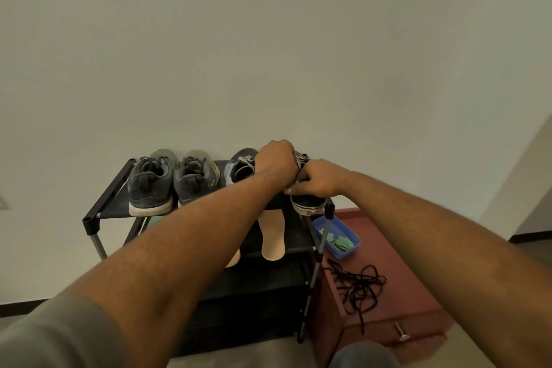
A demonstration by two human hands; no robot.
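My left hand [276, 161] and right hand [318, 178] grip the black sneaker [309, 203]; its heel overhangs the rack [92, 219], so it may fall.

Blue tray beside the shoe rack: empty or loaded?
Loaded: the blue tray holds green pieces, heaped toward its near end.

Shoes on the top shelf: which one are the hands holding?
The rightmost one, the black shoe with a white sole: the left hand and the right hand both grip it. The grey shoes stand free, far left.
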